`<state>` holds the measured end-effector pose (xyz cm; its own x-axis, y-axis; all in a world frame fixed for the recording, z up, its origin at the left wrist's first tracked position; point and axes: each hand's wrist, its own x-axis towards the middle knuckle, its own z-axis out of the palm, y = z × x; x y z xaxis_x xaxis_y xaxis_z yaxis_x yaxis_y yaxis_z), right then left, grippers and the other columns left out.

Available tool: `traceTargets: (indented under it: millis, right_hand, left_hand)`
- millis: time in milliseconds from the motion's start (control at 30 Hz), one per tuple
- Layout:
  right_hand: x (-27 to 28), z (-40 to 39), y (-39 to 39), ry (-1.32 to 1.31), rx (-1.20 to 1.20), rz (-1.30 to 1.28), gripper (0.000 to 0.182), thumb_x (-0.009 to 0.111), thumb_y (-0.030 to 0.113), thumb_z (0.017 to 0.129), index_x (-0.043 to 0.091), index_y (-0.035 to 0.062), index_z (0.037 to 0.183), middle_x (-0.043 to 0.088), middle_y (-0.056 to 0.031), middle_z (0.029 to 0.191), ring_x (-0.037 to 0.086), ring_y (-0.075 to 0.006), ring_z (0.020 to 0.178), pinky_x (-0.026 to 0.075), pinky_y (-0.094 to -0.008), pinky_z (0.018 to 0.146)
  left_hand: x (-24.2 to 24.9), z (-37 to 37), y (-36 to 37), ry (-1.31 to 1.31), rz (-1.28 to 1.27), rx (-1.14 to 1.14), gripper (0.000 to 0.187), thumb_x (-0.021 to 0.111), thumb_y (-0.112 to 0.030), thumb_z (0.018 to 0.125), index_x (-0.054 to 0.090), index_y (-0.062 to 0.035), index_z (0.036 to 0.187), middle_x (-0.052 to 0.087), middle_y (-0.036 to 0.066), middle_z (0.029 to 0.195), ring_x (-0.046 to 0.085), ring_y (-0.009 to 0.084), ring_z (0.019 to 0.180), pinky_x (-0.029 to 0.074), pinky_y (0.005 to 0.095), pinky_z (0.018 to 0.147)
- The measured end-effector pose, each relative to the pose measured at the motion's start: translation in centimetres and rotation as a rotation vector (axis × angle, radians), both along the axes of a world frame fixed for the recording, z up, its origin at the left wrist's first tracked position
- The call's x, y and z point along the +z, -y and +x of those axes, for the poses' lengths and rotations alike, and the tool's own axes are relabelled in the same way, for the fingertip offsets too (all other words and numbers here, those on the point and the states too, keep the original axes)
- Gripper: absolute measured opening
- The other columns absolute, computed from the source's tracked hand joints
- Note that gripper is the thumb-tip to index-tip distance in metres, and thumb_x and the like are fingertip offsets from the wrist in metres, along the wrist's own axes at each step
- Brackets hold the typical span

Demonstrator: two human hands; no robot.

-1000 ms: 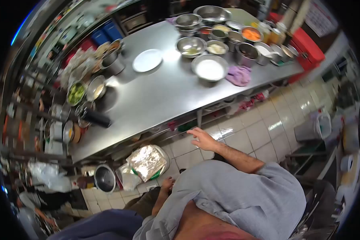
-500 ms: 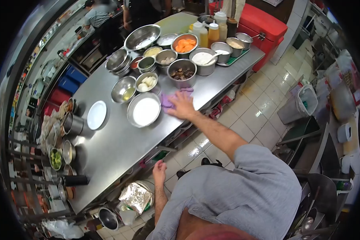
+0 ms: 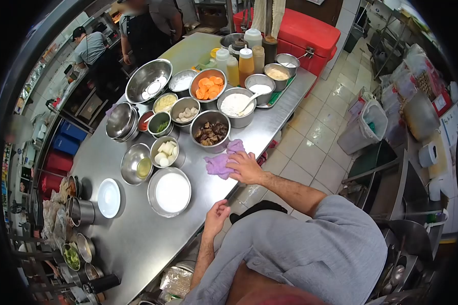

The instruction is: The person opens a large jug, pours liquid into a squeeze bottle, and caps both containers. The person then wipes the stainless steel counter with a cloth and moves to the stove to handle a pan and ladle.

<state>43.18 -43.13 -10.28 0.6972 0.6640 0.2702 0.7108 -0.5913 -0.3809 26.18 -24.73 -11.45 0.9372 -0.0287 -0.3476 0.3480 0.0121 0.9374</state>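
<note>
My right hand [image 3: 247, 168] presses on a crumpled purple cloth [image 3: 218, 165] near the steel table's front edge, its fingers closed over the cloth's near side. My left hand [image 3: 217, 217] hangs by that edge, fingers curled together, with nothing visible in it. A bowl of white contents [image 3: 172, 192] stands left of the cloth. Just beyond the cloth is a pot of dark brown pieces [image 3: 210, 131]. White chunks fill a small bowl [image 3: 164, 153], beside a wider bowl with yellowish liquid [image 3: 136, 163].
Bowls of orange slices [image 3: 207, 85] and white powder [image 3: 236, 105] stand farther back, near squeeze bottles [image 3: 246, 62]. A white plate [image 3: 109, 198] lies at left. Beyond the table are a red cooler [image 3: 303, 38] and co-workers [image 3: 150, 35]. A bin [image 3: 364, 127] stands at right.
The view has shifted, bringing the table closer. My right hand and the purple cloth have moved along the table toward its near edge. My left hand has risen closer to that edge.
</note>
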Motion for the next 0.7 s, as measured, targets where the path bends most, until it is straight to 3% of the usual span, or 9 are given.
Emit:
traceTargets:
  millis: [100, 167, 200, 233, 267, 300, 400, 500, 700]
  right_hand:
    - [0.8, 3.5, 1.0, -0.122, 0.037, 0.256, 0.043, 0.066, 0.034, 0.076, 0.059, 0.0178, 0.115, 0.052, -0.0086, 0.121, 0.047, -0.028, 0.113, 0.03, -0.0504, 0.09]
    - [6.0, 9.0, 3.1, 0.038, -0.089, 0.349, 0.042, 0.07, 0.026, 0.072, 0.061, 0.0136, 0.111, 0.06, -0.0109, 0.11, 0.053, -0.03, 0.105, 0.034, -0.0459, 0.09]
    - [5.8, 13.1, 4.4, 0.271, -0.256, 0.472, 0.042, 0.071, 0.018, 0.069, 0.062, 0.0089, 0.108, 0.061, -0.0126, 0.103, 0.055, -0.0319, 0.1, 0.039, -0.0433, 0.087]
    - [10.0, 16.4, 6.1, -0.06, -0.271, 0.613, 0.04, 0.072, 0.014, 0.068, 0.062, 0.0042, 0.105, 0.062, -0.0147, 0.099, 0.057, -0.0332, 0.095, 0.042, -0.0425, 0.087]
    - [10.9, 20.5, 7.7, 0.201, -0.33, 0.617, 0.037, 0.071, 0.015, 0.072, 0.062, 0.0046, 0.106, 0.061, -0.014, 0.101, 0.055, -0.0278, 0.101, 0.044, -0.0359, 0.085]
    - [14.0, 22.9, 9.2, 0.408, -0.307, 0.46, 0.04, 0.07, 0.012, 0.072, 0.059, 0.0041, 0.11, 0.06, -0.0134, 0.101, 0.055, -0.0279, 0.098, 0.044, -0.036, 0.085]
    - [14.5, 34.1, 12.9, 0.392, -0.19, 0.216, 0.06, 0.07, 0.012, 0.072, 0.049, 0.0056, 0.127, 0.051, -0.0149, 0.119, 0.046, -0.0306, 0.11, 0.039, -0.0396, 0.095]
    - [13.4, 42.2, 14.6, 0.312, -0.145, 0.041, 0.075, 0.073, 0.017, 0.068, 0.041, 0.0102, 0.136, 0.044, -0.0253, 0.127, 0.042, -0.0397, 0.119, 0.033, -0.0445, 0.102]
    - [14.4, 44.5, 12.2, 0.086, -0.1, -0.22, 0.069, 0.073, 0.02, 0.072, 0.042, 0.0086, 0.133, 0.05, -0.0214, 0.123, 0.048, -0.0387, 0.114, 0.041, -0.0424, 0.095]
  left_hand:
    - [0.7, 3.9, 1.4, 0.054, -0.027, -0.017, 0.038, 0.062, -0.011, 0.088, 0.05, 0.0019, 0.122, 0.058, 0.002, 0.084, 0.053, 0.0059, 0.07, 0.045, 0.0206, 0.065]
    - [1.2, 6.2, 2.8, 0.106, 0.039, -0.008, 0.039, 0.062, -0.011, 0.088, 0.05, 0.0009, 0.123, 0.058, 0.001, 0.086, 0.053, 0.0048, 0.07, 0.044, 0.0202, 0.065]
    - [1.3, 7.1, 3.5, 0.135, 0.068, 0.026, 0.038, 0.064, -0.013, 0.086, 0.052, 0.0006, 0.12, 0.059, 0.005, 0.091, 0.055, 0.008, 0.07, 0.046, 0.0231, 0.065]
    - [1.3, 8.3, 4.1, 0.129, 0.066, 0.087, 0.038, 0.064, -0.013, 0.086, 0.052, 0.0006, 0.12, 0.059, 0.005, 0.091, 0.055, 0.008, 0.07, 0.046, 0.0231, 0.065]
    - [1.4, 9.5, 4.4, 0.225, 0.273, 0.066, 0.038, 0.065, -0.014, 0.085, 0.053, 0.001, 0.117, 0.058, 0.008, 0.096, 0.056, 0.0108, 0.07, 0.047, 0.0251, 0.066]
    - [1.5, 9.7, 4.7, 0.287, 0.49, 0.065, 0.037, 0.066, -0.015, 0.084, 0.053, 0.0014, 0.114, 0.057, 0.01, 0.1, 0.058, 0.0136, 0.071, 0.049, 0.0271, 0.066]
    - [1.8, 11.2, 6.3, 0.174, 0.421, 0.339, 0.037, 0.067, -0.018, 0.082, 0.054, 0.0011, 0.112, 0.053, 0.013, 0.109, 0.059, 0.0172, 0.076, 0.049, 0.029, 0.07]
    - [2.9, 10.3, 8.0, 0.075, 0.396, 0.524, 0.037, 0.066, -0.021, 0.084, 0.055, -0.0002, 0.113, 0.053, 0.011, 0.11, 0.059, 0.0161, 0.081, 0.049, 0.0292, 0.074]
    - [2.8, 3.6, 8.8, 0.078, 0.408, 1.116, 0.03, 0.066, -0.016, 0.084, 0.059, -0.0024, 0.11, 0.059, 0.004, 0.101, 0.057, 0.0106, 0.078, 0.048, 0.0255, 0.069]
